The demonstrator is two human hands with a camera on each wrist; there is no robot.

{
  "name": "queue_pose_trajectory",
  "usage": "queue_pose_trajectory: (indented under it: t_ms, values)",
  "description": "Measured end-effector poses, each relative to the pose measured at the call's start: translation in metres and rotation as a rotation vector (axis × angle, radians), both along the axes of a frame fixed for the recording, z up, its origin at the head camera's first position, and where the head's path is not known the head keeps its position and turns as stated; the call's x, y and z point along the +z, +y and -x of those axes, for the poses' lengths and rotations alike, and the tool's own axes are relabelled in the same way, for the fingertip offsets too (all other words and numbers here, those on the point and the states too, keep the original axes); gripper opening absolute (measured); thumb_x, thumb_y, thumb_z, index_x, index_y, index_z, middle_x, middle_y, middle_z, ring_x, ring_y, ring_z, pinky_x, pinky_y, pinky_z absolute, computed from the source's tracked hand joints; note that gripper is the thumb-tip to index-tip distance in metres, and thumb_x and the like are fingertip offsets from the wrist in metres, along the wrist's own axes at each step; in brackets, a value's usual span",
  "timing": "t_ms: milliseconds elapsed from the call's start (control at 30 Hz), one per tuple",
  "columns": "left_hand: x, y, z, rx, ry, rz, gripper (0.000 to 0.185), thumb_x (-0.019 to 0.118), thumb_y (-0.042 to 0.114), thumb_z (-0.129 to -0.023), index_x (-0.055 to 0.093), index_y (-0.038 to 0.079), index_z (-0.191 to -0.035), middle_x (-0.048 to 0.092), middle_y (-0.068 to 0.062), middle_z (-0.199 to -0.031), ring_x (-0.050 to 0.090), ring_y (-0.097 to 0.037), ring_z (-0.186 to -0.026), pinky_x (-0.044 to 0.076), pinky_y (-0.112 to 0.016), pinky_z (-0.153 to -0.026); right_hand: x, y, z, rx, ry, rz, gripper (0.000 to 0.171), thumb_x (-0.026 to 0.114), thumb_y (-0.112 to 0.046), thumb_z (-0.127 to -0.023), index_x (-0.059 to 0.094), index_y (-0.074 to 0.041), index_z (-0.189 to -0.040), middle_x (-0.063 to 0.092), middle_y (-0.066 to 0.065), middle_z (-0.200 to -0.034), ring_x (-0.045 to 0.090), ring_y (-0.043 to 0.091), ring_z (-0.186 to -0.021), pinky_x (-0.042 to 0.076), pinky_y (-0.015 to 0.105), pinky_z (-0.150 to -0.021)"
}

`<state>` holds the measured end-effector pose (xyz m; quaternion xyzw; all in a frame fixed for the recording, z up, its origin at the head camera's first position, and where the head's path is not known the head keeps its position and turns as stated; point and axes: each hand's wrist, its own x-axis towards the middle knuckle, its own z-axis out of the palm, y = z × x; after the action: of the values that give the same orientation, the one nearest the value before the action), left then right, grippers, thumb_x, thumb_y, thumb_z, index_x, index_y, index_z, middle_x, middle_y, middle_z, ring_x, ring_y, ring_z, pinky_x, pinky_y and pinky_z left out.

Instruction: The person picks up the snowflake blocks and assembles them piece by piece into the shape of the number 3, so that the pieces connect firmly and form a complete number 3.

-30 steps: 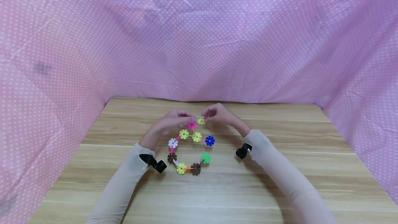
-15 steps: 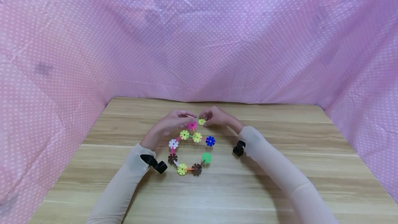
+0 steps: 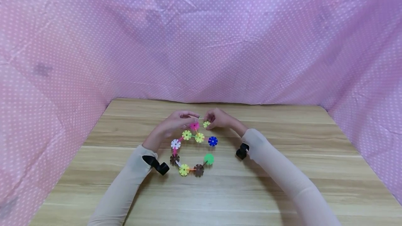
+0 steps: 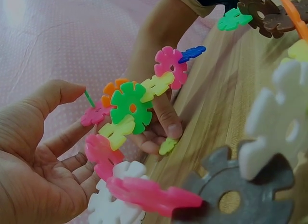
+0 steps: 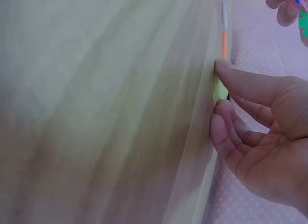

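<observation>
Notched plastic snowflake discs are joined into an open ring in the head view, with a blue disc (image 3: 212, 141) and a green disc (image 3: 208, 159) at its two ends. My left hand (image 3: 176, 120) holds this disc chain at the far side, by a pink disc (image 3: 194, 125). In the left wrist view the thumb meets a thin green disc (image 4: 90, 98) seen edge-on, beside a pink piece (image 4: 95, 113). My right hand (image 3: 220, 118) pinches a yellow-green disc (image 3: 206, 124) between thumb and fingers, just right of the chain; its fingers partly cover the disc.
The wooden table (image 3: 251, 191) extends around the hands. A pink dotted cloth (image 3: 201, 44) hangs behind it and at both sides. In the right wrist view, a thin orange strip (image 5: 224, 43) stands above the thumb. Black wrist cameras (image 3: 161, 167) sit on both sleeves.
My right hand has come lower and closer to the left, then shifted slightly right with the yellow-green disc. The left hand and the chain have barely moved.
</observation>
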<state>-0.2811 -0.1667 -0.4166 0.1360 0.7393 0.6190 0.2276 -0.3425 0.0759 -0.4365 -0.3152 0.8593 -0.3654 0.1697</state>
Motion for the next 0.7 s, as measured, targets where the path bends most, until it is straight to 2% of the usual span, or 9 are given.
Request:
queue_pose_trajectory:
  t_ms: [133,267,400,567,700]
  values:
    - [-0.001,0.001,0.004,0.011,-0.011,0.016,0.05,0.064,0.026,-0.1,0.054,0.003,-0.143,0.074,-0.006,-0.108,0.072,-0.021,-0.094,0.051,-0.047,-0.105,0.0,0.002,-0.003,-0.051,-0.012,-0.016,0.025,0.081,0.002,-0.081,0.066,0.002,-0.102,0.068,0.016,-0.098,0.063,0.022,-0.089,0.054,0.028,-0.08]
    - [0.0,0.002,0.008,0.029,-0.036,0.049,0.051,0.067,0.032,-0.098,0.057,0.009,-0.142,0.074,-0.005,-0.112,0.068,-0.019,-0.102,0.051,-0.043,-0.103,0.0,0.007,-0.005,-0.101,-0.004,-0.002,0.022,0.077,0.005,-0.083,0.066,0.001,-0.102,0.071,0.018,-0.104,0.067,0.025,-0.095,0.056,0.029,-0.084]
    - [0.0,0.004,0.014,0.024,-0.034,0.061,0.047,0.067,0.033,-0.098,0.06,0.013,-0.14,0.073,-0.005,-0.117,0.067,-0.02,-0.104,0.053,-0.039,-0.099,0.002,0.013,-0.006,-0.163,-0.027,0.048,0.018,0.074,0.005,-0.085,0.07,0.0,-0.103,0.073,0.017,-0.101,0.067,0.022,-0.091,0.057,0.028,-0.078]
    - [0.002,0.007,0.021,0.003,-0.026,0.061,0.043,0.067,0.032,-0.098,0.062,0.015,-0.138,0.072,-0.009,-0.119,0.069,-0.021,-0.102,0.053,-0.04,-0.1,0.007,0.019,-0.007,-0.241,-0.067,0.181,0.021,0.072,0.005,-0.087,0.071,0.004,-0.108,0.073,0.017,-0.094,0.066,0.015,-0.08,0.057,0.024,-0.07]
    - [0.004,0.008,0.028,-0.021,0.005,0.068,0.043,0.064,0.031,-0.1,0.062,0.013,-0.139,0.068,-0.015,-0.13,0.069,-0.023,-0.107,0.049,-0.047,-0.107,0.015,0.019,-0.011,-0.299,-0.135,0.329,0.028,0.071,0.004,-0.089,0.068,0.007,-0.116,0.072,0.013,-0.092,0.066,0.013,-0.078,0.062,0.029,-0.077]
